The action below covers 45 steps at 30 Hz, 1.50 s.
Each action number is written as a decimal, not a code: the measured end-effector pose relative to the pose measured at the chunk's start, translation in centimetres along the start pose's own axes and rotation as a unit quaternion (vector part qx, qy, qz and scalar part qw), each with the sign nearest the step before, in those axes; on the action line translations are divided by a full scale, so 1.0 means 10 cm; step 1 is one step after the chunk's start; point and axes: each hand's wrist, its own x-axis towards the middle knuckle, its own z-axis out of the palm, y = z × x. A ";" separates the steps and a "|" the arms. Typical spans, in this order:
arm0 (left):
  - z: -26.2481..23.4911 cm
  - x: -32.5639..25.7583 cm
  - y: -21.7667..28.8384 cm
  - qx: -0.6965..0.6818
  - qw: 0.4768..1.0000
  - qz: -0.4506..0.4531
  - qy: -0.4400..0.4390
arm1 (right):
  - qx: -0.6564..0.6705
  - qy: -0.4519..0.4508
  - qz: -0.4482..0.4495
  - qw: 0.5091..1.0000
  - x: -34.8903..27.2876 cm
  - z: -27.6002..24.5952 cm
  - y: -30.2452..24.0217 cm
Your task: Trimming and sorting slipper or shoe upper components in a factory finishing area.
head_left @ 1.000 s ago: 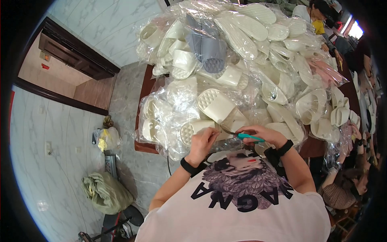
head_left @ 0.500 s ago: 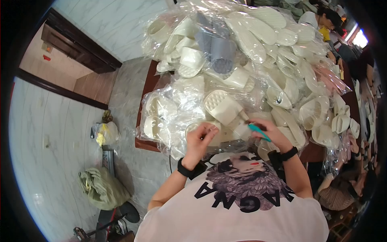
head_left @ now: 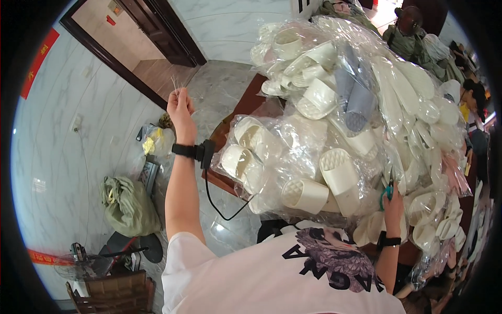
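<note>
I recorded my left hand raised out to the left, well apart from the brown table, its fingers pinched together on a few thin whitish strands that stood up from the fingertips. My right hand was curled around the teal-handled scissors at the near right part of the slipper pile; I could not tell whether the blades stood apart. A black band circled my left wrist, and a similar black wristband circled the right.

Two cream slippers, one upright and one slanted, lay side by side left of the scissors. Behind them, a blue-grey pair lay in clear plastic among bagged cream slippers. A green sack stood on the floor to my left.
</note>
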 end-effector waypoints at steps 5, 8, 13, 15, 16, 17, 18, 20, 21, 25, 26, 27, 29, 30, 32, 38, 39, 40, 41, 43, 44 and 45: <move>-0.60 0.57 -0.72 0.042 0.995 -0.040 0.080 | -0.043 -0.043 0.037 0.997 0.00 -0.10 -0.14; -0.86 0.80 -1.05 0.022 0.992 -0.088 0.086 | -0.083 -0.052 0.061 0.993 0.02 -0.15 -0.16; -1.13 1.10 -1.68 -0.010 0.987 -0.134 0.085 | -0.110 -0.070 0.082 0.988 0.09 -0.22 -0.29; -1.23 1.19 -1.97 -0.035 0.985 -0.148 0.082 | -0.095 -0.091 0.104 0.986 0.12 -0.22 -0.33; -1.27 1.23 -2.17 -0.048 0.984 -0.153 0.084 | -0.072 -0.108 0.131 0.983 0.12 -0.23 -0.33; -1.32 1.25 -2.39 -0.062 0.982 -0.156 0.086 | -0.082 -0.107 0.130 0.982 0.10 -0.23 -0.29; -1.39 1.27 -2.59 -0.059 0.985 -0.148 0.058 | -0.076 -0.115 0.138 0.981 0.06 -0.21 -0.26; -1.37 1.16 -2.89 -0.007 0.981 -0.190 0.050 | -0.071 -0.134 0.183 0.971 0.03 -0.22 -0.36; -1.35 1.11 -3.02 0.052 0.973 -0.222 0.037 | -0.080 -0.133 0.186 0.970 0.04 -0.26 -0.39; -1.79 0.89 -3.72 0.269 0.927 -0.251 -0.069 | -0.048 -0.124 0.158 0.978 0.04 -0.30 -0.50; -1.75 0.89 -3.73 0.266 0.927 -0.252 -0.074 | -0.030 -0.101 0.161 0.981 0.01 -0.33 -0.51; -1.72 0.89 -3.72 0.281 0.920 -0.253 -0.105 | -0.032 -0.099 0.166 0.981 -0.04 -0.36 -0.50; -1.62 0.90 -3.56 0.314 0.915 -0.223 -0.121 | -0.033 -0.049 0.153 0.986 -0.05 -0.44 -0.62; -1.65 0.94 -3.44 0.331 0.918 -0.190 -0.106 | -0.016 -0.044 0.147 0.988 0.00 -0.44 -0.69; -1.31 0.79 -2.84 0.289 0.947 -0.089 -0.111 | 0.024 -0.025 0.155 0.987 -0.01 -0.50 -0.89; -0.50 -0.14 -0.92 0.183 0.962 -0.111 -0.171 | 0.169 -0.065 0.168 0.969 0.03 -0.48 -1.76; -0.38 -0.38 -0.80 0.167 0.959 -0.118 -0.198 | 0.194 -0.078 0.168 0.963 -0.03 -0.44 -1.82; -0.17 -0.62 -0.62 0.221 0.947 -0.051 -0.225 | 0.221 -0.099 0.162 0.957 -0.08 -0.39 -1.83; -0.05 -0.87 -0.45 0.192 0.940 -0.107 -0.260 | 0.240 -0.113 0.174 0.948 -0.14 -0.32 -1.84; 0.14 -1.41 -0.39 -0.043 0.890 -0.256 -0.374 | 0.311 -0.110 0.206 0.921 -0.27 -0.17 -1.78; 0.34 -1.54 -0.33 0.075 0.842 -0.235 -0.480 | 0.351 -0.103 0.242 0.899 -0.35 -0.12 -1.69; 0.42 -1.71 -0.35 0.152 0.794 -0.153 -0.568 | 0.389 -0.101 0.276 0.873 -0.36 -0.07 -1.65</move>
